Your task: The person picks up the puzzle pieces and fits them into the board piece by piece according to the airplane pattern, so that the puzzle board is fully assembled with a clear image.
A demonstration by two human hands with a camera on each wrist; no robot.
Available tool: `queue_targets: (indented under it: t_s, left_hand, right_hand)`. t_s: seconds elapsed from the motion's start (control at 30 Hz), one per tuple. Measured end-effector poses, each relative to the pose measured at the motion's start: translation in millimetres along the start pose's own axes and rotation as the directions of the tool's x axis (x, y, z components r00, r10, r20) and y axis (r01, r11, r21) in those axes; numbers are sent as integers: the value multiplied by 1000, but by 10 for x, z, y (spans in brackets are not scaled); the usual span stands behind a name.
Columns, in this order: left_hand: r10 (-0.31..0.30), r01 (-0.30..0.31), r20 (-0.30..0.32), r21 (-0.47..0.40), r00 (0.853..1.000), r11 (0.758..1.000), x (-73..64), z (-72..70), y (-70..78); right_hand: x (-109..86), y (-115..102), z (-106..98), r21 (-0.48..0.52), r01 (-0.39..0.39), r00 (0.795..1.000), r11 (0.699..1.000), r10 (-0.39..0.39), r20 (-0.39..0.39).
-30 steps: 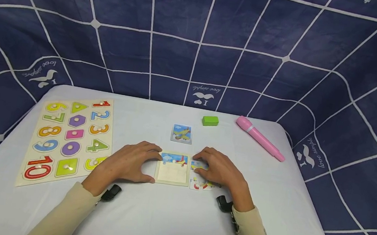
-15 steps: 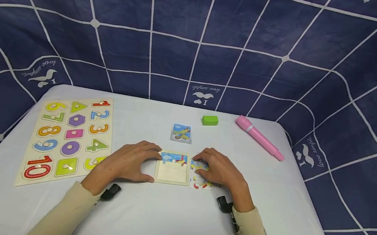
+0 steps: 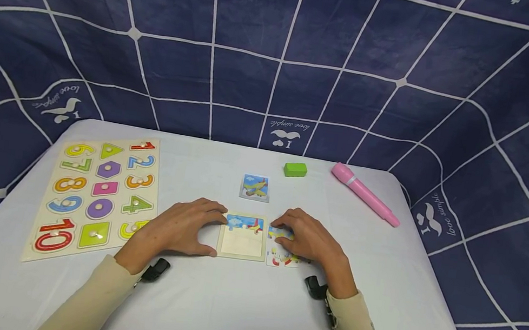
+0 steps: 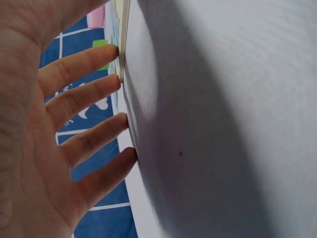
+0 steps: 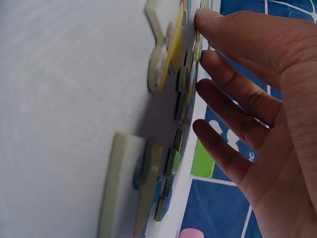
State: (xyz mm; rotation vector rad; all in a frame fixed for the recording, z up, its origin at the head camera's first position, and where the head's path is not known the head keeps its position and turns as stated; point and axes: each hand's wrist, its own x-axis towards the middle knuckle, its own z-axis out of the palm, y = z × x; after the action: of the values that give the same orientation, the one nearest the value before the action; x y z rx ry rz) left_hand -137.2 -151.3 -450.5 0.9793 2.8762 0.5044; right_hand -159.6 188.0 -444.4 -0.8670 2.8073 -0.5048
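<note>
A small wooden puzzle tray [image 3: 242, 244] lies flat, with a strip of sky-and-red-tail picture [image 3: 243, 222] along its far side and pale bare wood nearer me. My left hand [image 3: 184, 226] rests at its left edge, fingertips at the upper left and thumb near the lower left corner. In the left wrist view its fingers [image 4: 94, 89] are spread and fairly straight. My right hand [image 3: 307, 235] sits over loose jigsaw pieces [image 3: 276, 256] right of the tray, partly hiding them. Thumb and forefinger are spread around a piece [image 3: 278, 233] there; the right wrist view shows relaxed fingers [image 5: 242, 99].
Behind the tray lies a small airplane picture puzzle [image 3: 255, 188]. A green block [image 3: 295, 169] and a pink pen-shaped stick [image 3: 366, 194] are farther back right. A number-and-shape peg board [image 3: 94, 194] lies on the left. Dark blue gridded cloth [image 3: 244, 81] surrounds the white table [image 3: 208, 311].
</note>
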Motion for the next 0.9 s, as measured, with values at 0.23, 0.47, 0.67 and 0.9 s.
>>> queue_targets:
  t_s: [0.23, 0.47, 0.67, 0.9]
  left_hand:
    - [4, -4, -15, 0, 1000, 1000, 0, 2, 0]
    - [12, -12, -22, 5, 1000, 1000, 4, 6, -8]
    - [12, -12, -23, 10, 1000, 1000, 5, 11, -9]
    - [12, -11, -22, 7, 1000, 1000, 2, 6, -5]
  right_hand:
    - [0, 11, 10, -9, 7, 1000, 1000, -7, -11]
    - [-3, 4, 12, -24, 9, 1000, 1000, -9, -20]
    - [-2, -23, -4, -26, 20, 999, 999, -21, -29]
    - [24, -54, -13, -32, 43, 998, 999, -44, -37]
